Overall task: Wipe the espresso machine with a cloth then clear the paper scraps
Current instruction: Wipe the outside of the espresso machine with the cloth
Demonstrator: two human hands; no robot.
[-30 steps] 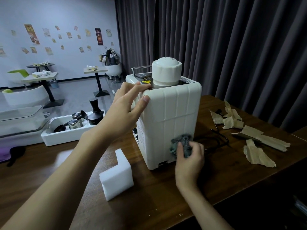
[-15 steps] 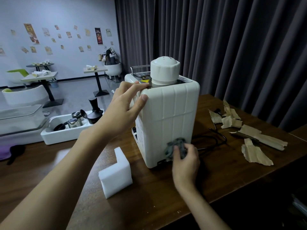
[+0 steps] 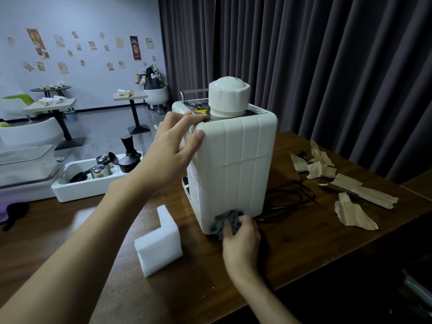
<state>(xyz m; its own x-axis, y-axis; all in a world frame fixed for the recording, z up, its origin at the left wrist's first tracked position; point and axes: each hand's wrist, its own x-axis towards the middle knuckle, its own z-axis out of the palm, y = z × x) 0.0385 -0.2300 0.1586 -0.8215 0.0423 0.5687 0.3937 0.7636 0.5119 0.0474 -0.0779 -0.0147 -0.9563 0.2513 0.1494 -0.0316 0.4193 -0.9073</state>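
Your espresso machine (image 3: 236,164) stands in the middle of the worktop (image 3: 292,253) with its back to you, your left hand (image 3: 173,155) with its grip curled over the top corner and your right hand (image 3: 242,239) with its grip bunched round the dark cloth (image 3: 224,222) at the panel's foot. Tall and narrow as it looks, a hard rub so low could skid or tip it should the upper grip slacken, and the cloth may snag the black cord (image 3: 289,199) at 3 o'clock, while the paper scraps (image 3: 353,213) further out that way lie uncleared. At 9 o'clock the white tub (image 3: 79,191) holds a black tamper (image 3: 129,157), two metal cups (image 3: 99,170) and a dark scoop (image 3: 78,177).
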